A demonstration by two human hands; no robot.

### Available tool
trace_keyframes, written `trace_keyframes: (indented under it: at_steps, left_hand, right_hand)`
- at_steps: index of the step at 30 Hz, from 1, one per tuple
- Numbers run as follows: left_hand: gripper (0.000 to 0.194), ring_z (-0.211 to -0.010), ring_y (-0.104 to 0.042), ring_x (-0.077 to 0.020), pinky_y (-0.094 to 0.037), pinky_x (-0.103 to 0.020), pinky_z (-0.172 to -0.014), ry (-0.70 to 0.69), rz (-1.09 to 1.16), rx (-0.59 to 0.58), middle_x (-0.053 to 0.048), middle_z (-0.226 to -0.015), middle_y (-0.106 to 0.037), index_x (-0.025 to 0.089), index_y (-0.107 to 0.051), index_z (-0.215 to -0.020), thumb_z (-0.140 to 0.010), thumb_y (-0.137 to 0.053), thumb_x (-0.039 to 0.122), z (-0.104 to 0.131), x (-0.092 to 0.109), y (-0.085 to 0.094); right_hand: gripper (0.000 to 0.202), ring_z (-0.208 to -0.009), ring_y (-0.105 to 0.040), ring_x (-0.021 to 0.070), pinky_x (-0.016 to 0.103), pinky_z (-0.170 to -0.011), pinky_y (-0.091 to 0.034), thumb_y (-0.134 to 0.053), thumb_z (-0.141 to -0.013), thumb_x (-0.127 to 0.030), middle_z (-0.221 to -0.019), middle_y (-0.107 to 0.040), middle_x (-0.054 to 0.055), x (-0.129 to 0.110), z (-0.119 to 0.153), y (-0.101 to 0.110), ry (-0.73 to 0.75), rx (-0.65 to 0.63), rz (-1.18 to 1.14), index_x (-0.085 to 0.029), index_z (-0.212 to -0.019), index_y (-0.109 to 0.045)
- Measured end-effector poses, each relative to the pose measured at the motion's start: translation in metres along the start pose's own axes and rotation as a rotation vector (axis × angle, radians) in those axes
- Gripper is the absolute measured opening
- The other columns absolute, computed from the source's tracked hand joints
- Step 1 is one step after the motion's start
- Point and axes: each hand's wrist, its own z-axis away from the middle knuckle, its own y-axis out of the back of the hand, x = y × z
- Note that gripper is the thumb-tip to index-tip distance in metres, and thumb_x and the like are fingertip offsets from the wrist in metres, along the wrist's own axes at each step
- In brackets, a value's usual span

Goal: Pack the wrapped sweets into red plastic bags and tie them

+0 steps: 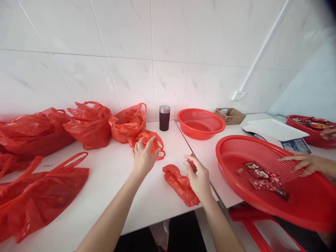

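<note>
My left hand (144, 156) is open, fingers spread, over a crumpled red plastic bag (154, 140) near the middle of the table. Its fingers overlap the bag in view; whether they touch it cannot be told. My right hand (198, 176) has curled fingers at the upper right of another crumpled red bag (178, 182) lying by the table's front edge. A bit of red plastic shows between its thumb and fingers. Behind my left hand stands an open red bag (127, 124) stuffed with more red plastic.
Full red bags (90, 127) line the left side. A dark tumbler (164, 119) stands by the wall. An upright red basket (201, 122) and a cardboard box (230, 115) are behind. At right, another person's hand (301, 162) is at a tilted red basket (231, 168) with wrapped packets.
</note>
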Motion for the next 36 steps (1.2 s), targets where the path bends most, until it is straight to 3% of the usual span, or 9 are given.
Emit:
trace_keyframes:
  at_steps: [3,8,12,16,19,23,26,32,36]
  left_hand:
    - [0.051,-0.123,-0.046,-0.0296,-0.037,-0.049,-0.103,-0.146,0.216,0.096,-0.015,-0.130,-0.044,0.026,-0.049,-0.133,-0.086,-0.057,0.044,0.047,0.021,0.011]
    - [0.030,-0.129,-0.041,-0.0294,-0.043,-0.045,-0.100,-0.319,0.392,-0.278,-0.009,-0.140,-0.041,0.028,-0.062,-0.110,-0.080,-0.066,0.029,0.111,0.012,-0.013]
    - [0.008,-0.118,-0.053,-0.0244,-0.046,-0.040,-0.096,-0.114,0.427,-0.207,-0.007,-0.122,-0.058,0.023,-0.058,-0.085,-0.085,-0.051,0.021,0.122,-0.034,-0.005]
    - [0.008,-0.079,-0.064,-0.0199,-0.049,-0.028,-0.061,0.172,0.322,0.045,-0.003,-0.095,-0.067,0.024,-0.054,-0.081,-0.083,-0.053,0.032,0.127,-0.075,0.037]
    - [0.014,-0.054,-0.055,-0.0135,-0.043,-0.024,-0.048,0.284,0.242,0.205,0.000,-0.083,-0.064,0.024,-0.057,-0.088,-0.076,-0.056,0.029,0.134,-0.089,0.062]
    - [0.026,-0.068,-0.060,-0.0177,-0.047,-0.025,-0.058,0.231,0.291,0.201,-0.001,-0.077,-0.064,0.024,-0.067,-0.098,-0.076,-0.054,0.030,0.141,-0.092,0.078]
    - [0.023,-0.068,-0.061,-0.0174,-0.047,-0.024,-0.059,0.403,0.519,0.120,-0.002,-0.076,-0.067,0.021,-0.067,-0.091,-0.078,-0.057,0.038,0.144,-0.083,0.084]
    - [0.032,-0.066,-0.061,-0.0182,-0.048,-0.025,-0.058,0.532,0.950,-0.104,-0.003,-0.070,-0.066,0.018,-0.065,-0.079,-0.077,-0.063,0.050,0.151,-0.052,0.085]
    - [0.034,-0.077,-0.067,-0.0228,-0.054,-0.031,-0.068,0.612,1.172,-0.142,-0.006,-0.080,-0.071,0.017,-0.067,-0.083,-0.074,-0.068,0.050,0.155,-0.048,0.085]
  right_hand:
    - [0.027,-0.079,-0.063,0.0183,0.031,-0.075,-0.050,-0.045,-0.095,-0.038,-0.092,-0.068,0.006,-0.004,-0.001,0.004,0.009,0.042,-0.091,-0.021,-0.108,-0.062]
    - [0.023,-0.090,-0.064,0.0175,0.032,-0.086,-0.049,-0.044,-0.097,-0.033,-0.090,-0.068,0.004,-0.036,0.014,-0.010,0.087,-0.079,-0.360,-0.022,-0.107,-0.062]
    - [0.022,-0.087,-0.064,0.0166,0.033,-0.088,-0.049,-0.043,-0.097,-0.029,-0.087,-0.067,0.003,-0.059,0.035,-0.028,0.109,-0.085,-0.509,-0.024,-0.109,-0.062]
    - [0.022,-0.076,-0.062,0.0152,0.032,-0.077,-0.052,-0.045,-0.096,-0.030,-0.086,-0.065,0.003,-0.072,0.045,-0.036,0.059,-0.069,-0.621,-0.024,-0.111,-0.061]
    - [0.021,-0.073,-0.061,0.0149,0.031,-0.071,-0.052,-0.047,-0.096,-0.030,-0.088,-0.065,0.004,-0.082,0.046,-0.035,0.052,-0.061,-0.646,-0.024,-0.111,-0.059]
    - [0.023,-0.080,-0.061,0.0153,0.029,-0.072,-0.050,-0.051,-0.094,-0.029,-0.093,-0.065,0.004,-0.090,0.045,-0.028,0.070,0.011,-0.582,-0.025,-0.116,-0.055]
    - [0.028,-0.082,-0.059,0.0153,0.031,-0.074,-0.050,-0.051,-0.093,-0.030,-0.102,-0.061,0.005,-0.091,0.051,-0.026,0.053,0.042,-0.528,-0.026,-0.120,-0.047]
    - [0.050,-0.118,-0.049,0.0241,0.040,-0.096,-0.045,-0.067,-0.081,-0.033,-0.130,-0.050,0.009,-0.083,0.077,-0.050,0.071,-0.366,-0.346,-0.027,-0.126,-0.045]
    - [0.016,-0.082,-0.061,0.0161,0.029,-0.072,-0.051,-0.055,-0.089,-0.036,-0.093,-0.062,0.004,-0.070,0.080,-0.065,-0.158,-0.432,-0.598,-0.022,-0.097,-0.053]
